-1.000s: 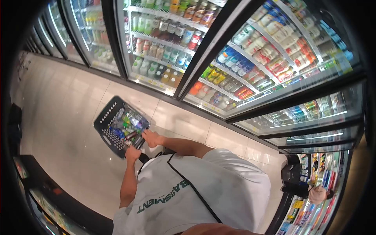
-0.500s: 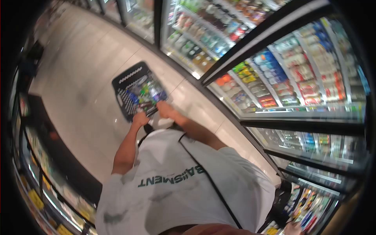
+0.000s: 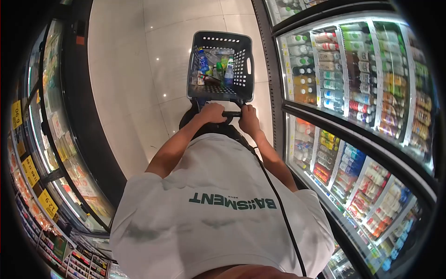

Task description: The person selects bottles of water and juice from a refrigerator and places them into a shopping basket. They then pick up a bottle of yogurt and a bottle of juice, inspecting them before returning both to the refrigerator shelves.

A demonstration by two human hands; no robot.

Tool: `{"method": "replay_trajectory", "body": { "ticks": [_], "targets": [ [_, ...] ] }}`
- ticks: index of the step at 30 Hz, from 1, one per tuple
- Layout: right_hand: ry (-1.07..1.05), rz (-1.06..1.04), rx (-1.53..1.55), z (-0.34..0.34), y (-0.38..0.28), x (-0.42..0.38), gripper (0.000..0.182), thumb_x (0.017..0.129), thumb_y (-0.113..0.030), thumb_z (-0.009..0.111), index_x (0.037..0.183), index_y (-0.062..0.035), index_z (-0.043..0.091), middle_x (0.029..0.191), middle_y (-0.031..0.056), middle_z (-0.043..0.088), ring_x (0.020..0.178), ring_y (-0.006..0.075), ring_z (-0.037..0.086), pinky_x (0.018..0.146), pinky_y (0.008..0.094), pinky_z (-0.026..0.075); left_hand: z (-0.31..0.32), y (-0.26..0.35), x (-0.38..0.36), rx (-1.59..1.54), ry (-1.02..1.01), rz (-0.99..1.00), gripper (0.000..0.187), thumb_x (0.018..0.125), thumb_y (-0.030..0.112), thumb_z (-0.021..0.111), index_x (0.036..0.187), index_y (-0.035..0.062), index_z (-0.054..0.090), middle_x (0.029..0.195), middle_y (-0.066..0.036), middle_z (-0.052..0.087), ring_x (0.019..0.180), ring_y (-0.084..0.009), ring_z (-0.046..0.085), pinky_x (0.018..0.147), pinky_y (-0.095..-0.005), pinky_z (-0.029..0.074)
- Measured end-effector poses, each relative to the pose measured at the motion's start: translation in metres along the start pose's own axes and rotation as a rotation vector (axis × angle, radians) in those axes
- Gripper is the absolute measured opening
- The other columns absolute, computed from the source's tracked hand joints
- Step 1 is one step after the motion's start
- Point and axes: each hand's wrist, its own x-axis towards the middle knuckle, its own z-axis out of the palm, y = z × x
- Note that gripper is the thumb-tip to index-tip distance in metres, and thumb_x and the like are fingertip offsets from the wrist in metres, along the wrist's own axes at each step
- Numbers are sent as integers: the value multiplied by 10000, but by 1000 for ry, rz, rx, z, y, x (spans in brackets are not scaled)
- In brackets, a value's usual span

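Observation:
My left hand point(image 3: 213, 113) is closed around the left part of a black cart handle point(image 3: 231, 114). On the handle's right end, my right hand point(image 3: 249, 119) is closed too. Just ahead of both hands sits a dark grey shopping basket point(image 3: 247, 86) with perforated walls. Inside it lie several packaged goods, among them a blue bottle point(image 3: 203, 63), a clear bottle with a blue label point(image 3: 229, 75) and a green-capped container point(image 3: 219, 69). Most of the cart's frame under the handle is hidden by my arms and white shirt.
Glass-door coolers point(image 3: 353, 128) full of bottled drinks line the right side. Along the left runs a dark-based refrigerated case point(image 3: 88, 116) with yellow price tags point(image 3: 48, 203). Pale floor tiles point(image 3: 139, 60) stretch ahead between them. A black strap point(image 3: 283, 209) crosses my shirt.
The view has turned, so the aisle and basket now point straight up the picture. Basket and hands have shifted right in view; both hands still grip the handle.

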Motion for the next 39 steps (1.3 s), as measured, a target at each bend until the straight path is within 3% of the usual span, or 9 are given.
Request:
{"method": "replay_trajectory", "body": {
  "ticks": [3, 6, 10, 20, 22, 25, 31, 35, 39],
  "targets": [
    [-208, 21, 63, -32, 0, 15, 357, 769, 55, 547, 1118, -13, 518, 1062, 234, 594, 1041, 439, 582, 879, 509, 500, -41, -31, -5, -718, -95, 148, 391, 846, 354, 727, 1049, 20, 720, 940, -155, 735, 870, -333, 713, 798, -422, 560],
    [-304, 77, 168, -56, 12, 46, 351, 802, 46, 536, 1149, -8, 545, 993, 233, 693, 960, 382, 701, 866, 423, 536, -61, -85, 32, -873, 486, -127, 322, 896, 278, 684, 1051, -3, 688, 938, -153, 733, 923, -334, 707, 833, -409, 555],
    [-222, 213, 193, -67, 19, 117, 208, 852, 36, 552, 1051, -13, 587, 897, 181, 720, 868, 327, 733, 787, 372, 562, -35, -215, 122, -372, 938, -613, 506, 947, 347, 631, 1277, -28, 549, 1131, -262, 642, 1030, -416, 644, 921, -474, 516],
    [-491, 81, 17, 223, 170, 384, 284, 896, -260, 646, 1007, 1, 658, 899, 187, 722, 856, 315, 730, 747, 434, 571, -14, -321, 235, -464, 497, -701, 439, 1013, 377, 545, 1170, -33, 556, 898, -305, 671, 899, -500, 654, 777, -566, 519],
    [-778, -488, -513, 313, 217, 433, 349, 893, -330, 642, 1031, -12, 677, 1022, 239, 715, 977, 358, 710, 824, 471, 559, -16, -296, 229, -345, 562, -778, 357, 1016, 326, 559, 1122, -14, 566, 781, -278, 669, 780, -496, 662, 690, -563, 528],
    [-622, 244, 30, 388, 220, 483, 614, 841, -479, 707, 1236, -16, 631, 1136, 242, 693, 1088, 399, 667, 962, 441, 517, -13, -295, 235, -318, 645, -719, 272, 1002, 244, 595, 1098, -9, 562, 769, -248, 675, 704, -460, 668, 604, -518, 527],
    [-549, 299, 66, 531, 232, 526, 984, 714, -589, 784, 1354, 78, 447, 1364, 330, 508, 1275, 427, 542, 1051, 458, 473, -23, -291, 235, -425, 640, -781, 178, 988, 177, 625, 1080, 28, 590, 777, -190, 684, 672, -397, 676, 578, -446, 513],
    [-485, 508, 81, 540, 217, 527, 1046, 669, -584, 820, 1388, 66, 424, 1461, 308, 360, 1353, 465, 434, 1095, 475, 437, -12, -295, 234, -383, 668, -759, 200, 1013, 166, 610, 1137, 10, 624, 773, -97, 720, 592, -172, 718, 536, -303, 532],
    [-466, 446, 132, 498, 221, 520, 1055, 624, -607, 847, 1358, 68, 502, 1365, 328, 496, 1308, 460, 497, 1072, 452, 462, -17, -292, 233, -425, 648, -773, 181, 1003, 157, 617, 1109, 11, 628, 754, -119, 699, 594, -236, 701, 544, -332, 522]
  ]
}}
